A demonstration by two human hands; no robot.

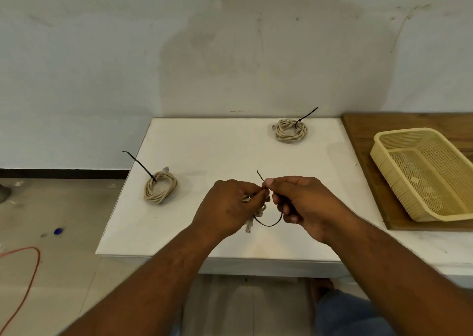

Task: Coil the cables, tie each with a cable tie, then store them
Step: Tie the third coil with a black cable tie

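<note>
The beige coiled cable I'm working on sits bunched in my left hand, over the near middle of the white tabletop, with its clear plug hanging towards me. A thin black cable tie loops under it from the right, and its free tail points up and slightly left. My left hand grips the coil; my right hand pinches the tie. The left tied coil lies by the left edge and the far tied coil near the back. A cream plastic mesh basket rests on a wooden board at right.
</note>
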